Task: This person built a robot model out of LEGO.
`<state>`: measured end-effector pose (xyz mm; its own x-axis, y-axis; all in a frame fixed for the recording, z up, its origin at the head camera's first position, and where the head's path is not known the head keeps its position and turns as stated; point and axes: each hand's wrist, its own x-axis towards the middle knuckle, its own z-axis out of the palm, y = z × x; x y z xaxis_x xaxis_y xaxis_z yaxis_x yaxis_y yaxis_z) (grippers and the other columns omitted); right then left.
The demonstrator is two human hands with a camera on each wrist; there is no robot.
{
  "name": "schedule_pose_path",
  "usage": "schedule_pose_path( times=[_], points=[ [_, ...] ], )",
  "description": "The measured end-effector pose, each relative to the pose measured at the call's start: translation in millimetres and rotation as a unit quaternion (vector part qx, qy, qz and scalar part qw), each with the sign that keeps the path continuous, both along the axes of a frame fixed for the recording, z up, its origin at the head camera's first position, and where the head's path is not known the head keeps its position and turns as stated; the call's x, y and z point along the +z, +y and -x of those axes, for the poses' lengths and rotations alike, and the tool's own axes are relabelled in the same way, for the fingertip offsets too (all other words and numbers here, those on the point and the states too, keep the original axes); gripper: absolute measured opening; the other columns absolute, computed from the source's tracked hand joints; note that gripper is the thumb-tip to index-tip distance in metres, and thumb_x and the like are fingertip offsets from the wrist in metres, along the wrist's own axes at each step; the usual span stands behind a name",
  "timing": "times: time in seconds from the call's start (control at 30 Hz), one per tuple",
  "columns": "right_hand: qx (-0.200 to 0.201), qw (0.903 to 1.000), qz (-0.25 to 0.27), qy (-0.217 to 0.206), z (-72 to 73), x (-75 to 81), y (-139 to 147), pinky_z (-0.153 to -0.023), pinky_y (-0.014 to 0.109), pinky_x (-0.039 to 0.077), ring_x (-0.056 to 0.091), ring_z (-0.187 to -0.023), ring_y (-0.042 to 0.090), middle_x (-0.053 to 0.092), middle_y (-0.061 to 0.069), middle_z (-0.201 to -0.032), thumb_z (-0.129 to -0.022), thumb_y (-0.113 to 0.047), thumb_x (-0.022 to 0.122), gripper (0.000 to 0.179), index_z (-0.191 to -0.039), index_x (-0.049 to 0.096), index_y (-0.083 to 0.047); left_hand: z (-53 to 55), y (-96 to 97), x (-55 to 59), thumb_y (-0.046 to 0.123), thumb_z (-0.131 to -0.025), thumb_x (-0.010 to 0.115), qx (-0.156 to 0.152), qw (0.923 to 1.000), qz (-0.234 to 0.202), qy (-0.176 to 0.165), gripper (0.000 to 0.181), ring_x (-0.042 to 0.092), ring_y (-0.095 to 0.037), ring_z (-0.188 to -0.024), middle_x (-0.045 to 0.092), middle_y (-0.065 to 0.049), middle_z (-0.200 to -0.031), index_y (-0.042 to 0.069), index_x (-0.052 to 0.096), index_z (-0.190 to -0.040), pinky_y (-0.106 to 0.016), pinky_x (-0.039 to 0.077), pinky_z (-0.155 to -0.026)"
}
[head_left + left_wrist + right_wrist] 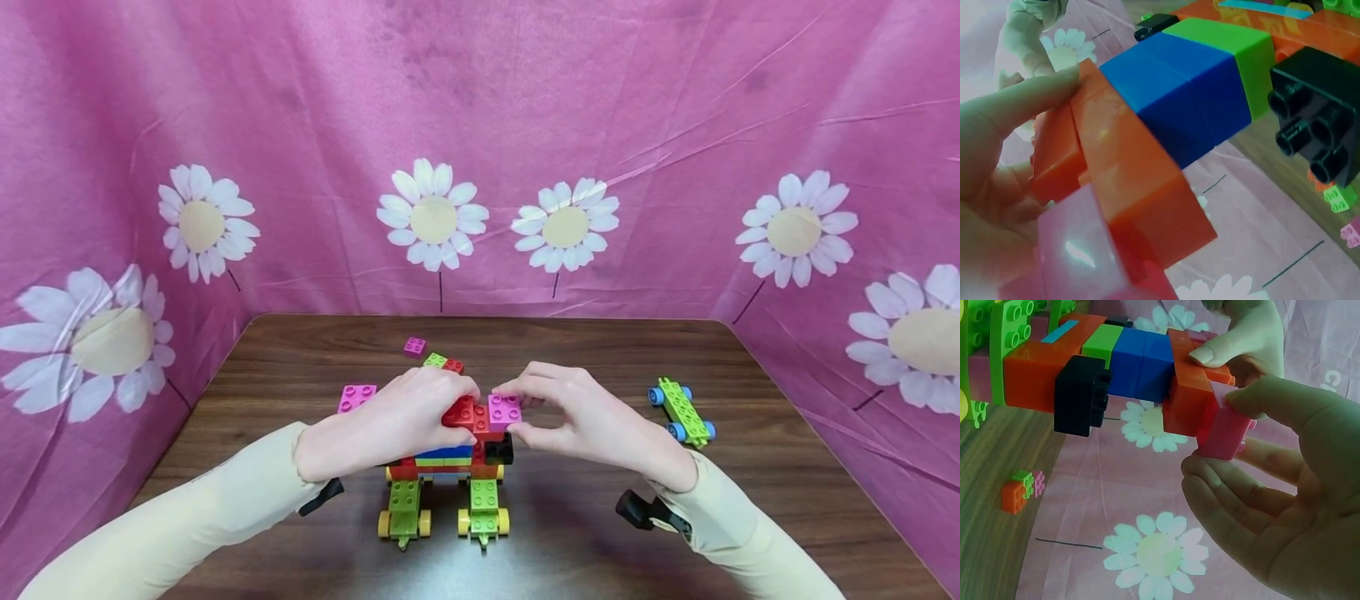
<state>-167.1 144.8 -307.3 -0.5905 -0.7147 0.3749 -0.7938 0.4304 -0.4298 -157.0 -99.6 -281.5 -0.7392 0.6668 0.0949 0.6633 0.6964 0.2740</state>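
A built toy-brick model stands in the head view on two lime green wheeled bases (405, 497) with yellow wheels. Above them rise blue bricks (1147, 362), a lime layer (1254, 65) and a black brick (1079, 394) jutting from the side. Red bricks (481, 419) form the top. My left hand (390, 421) grips these red bricks from the left, thumb in front. With thumb and fingers, my right hand (592, 421) pinches a pink brick (505, 410) at the right end, against the red ones. Another pink brick (357, 397) shows left, partly behind my left hand.
Behind the model lie a loose pink brick (415, 346), a lime brick (435, 360) and a red brick (453, 365). To the right sits a lime wheeled base (682, 410) with blue wheels. Pink flowered cloth (495, 100) surrounds the wooden table (585, 533).
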Motion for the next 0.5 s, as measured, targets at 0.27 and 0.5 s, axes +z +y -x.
schedule_pose_path(
  times=[0.27, 0.5],
  points=[
    [0.011, 0.9998, 0.004, 0.013, 0.0, -3.6, 2, -0.069, 0.014, 0.053, 0.058, -0.087, -0.002, 0.067, -0.009, -0.106, -0.088, -0.02, 0.076, 0.04, -0.126, 0.065, -0.016, -4.6, -16.1, 5.8, 0.039, -0.074, 0.086, 0.034, 0.9984, 0.034, 0.03, 0.047, 0.063, -0.011, -0.08, 0.073, 0.0, -0.099, 0.011, 0.071, -0.109, -0.024, 0.055, -0.065],
    [0.008, 0.9998, 0.004, 0.016, -0.3, -2.4, 6, -0.076, 0.017, 0.056, 0.062, -0.093, 0.001, 0.068, -0.007, -0.109, -0.087, -0.021, 0.077, 0.042, -0.126, 0.065, -0.014, -7.4, -28.0, 11.5, 0.039, -0.076, 0.084, 0.054, 0.9979, 0.025, 0.026, 0.045, 0.064, -0.011, -0.083, 0.074, 0.0, -0.104, 0.013, 0.072, -0.11, -0.027, 0.055, -0.068]
  ],
)
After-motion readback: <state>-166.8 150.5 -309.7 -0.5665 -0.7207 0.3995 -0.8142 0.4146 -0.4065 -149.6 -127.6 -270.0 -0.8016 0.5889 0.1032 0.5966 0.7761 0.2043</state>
